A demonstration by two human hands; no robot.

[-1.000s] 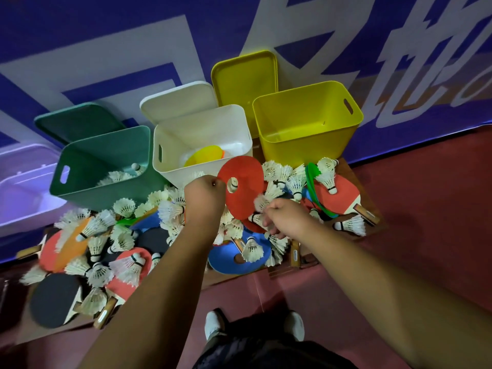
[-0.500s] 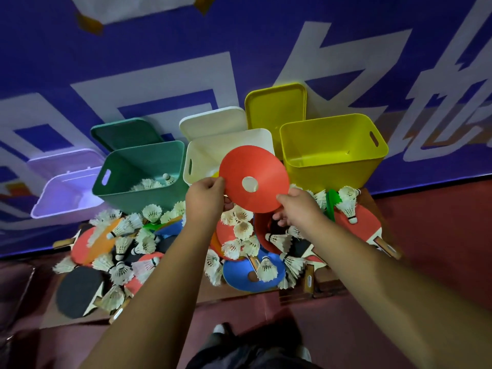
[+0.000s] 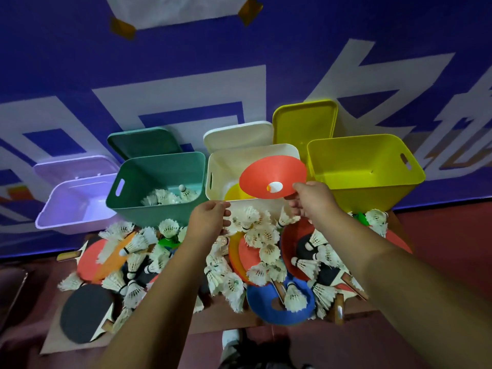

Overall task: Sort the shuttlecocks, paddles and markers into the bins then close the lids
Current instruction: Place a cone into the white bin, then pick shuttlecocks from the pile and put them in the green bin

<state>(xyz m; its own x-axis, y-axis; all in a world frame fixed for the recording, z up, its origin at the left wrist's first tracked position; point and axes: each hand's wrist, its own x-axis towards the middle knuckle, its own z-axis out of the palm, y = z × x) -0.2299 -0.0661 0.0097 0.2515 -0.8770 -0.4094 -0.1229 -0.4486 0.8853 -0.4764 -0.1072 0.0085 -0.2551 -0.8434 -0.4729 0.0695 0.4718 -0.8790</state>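
Red marker (image 3: 269, 174) pinched by right hand (image 3: 314, 202), left hand (image 3: 210, 221) near, apart.

Four bins are counted across twelve o'clock: purple bin (image 3: 69, 209), green bin (image 3: 159, 182), white bin (image 3: 226, 166), yellow bin (image 3: 359, 187). Four lids (image 3: 143, 142) are counted behind them. At least three paddles (image 3: 85, 312) are made out in the pile at six o'clock, and at least six markers (image 3: 269, 307) in all. Shuttlecocks (image 3: 266, 235) are too many for an exact count; dozens are seen.
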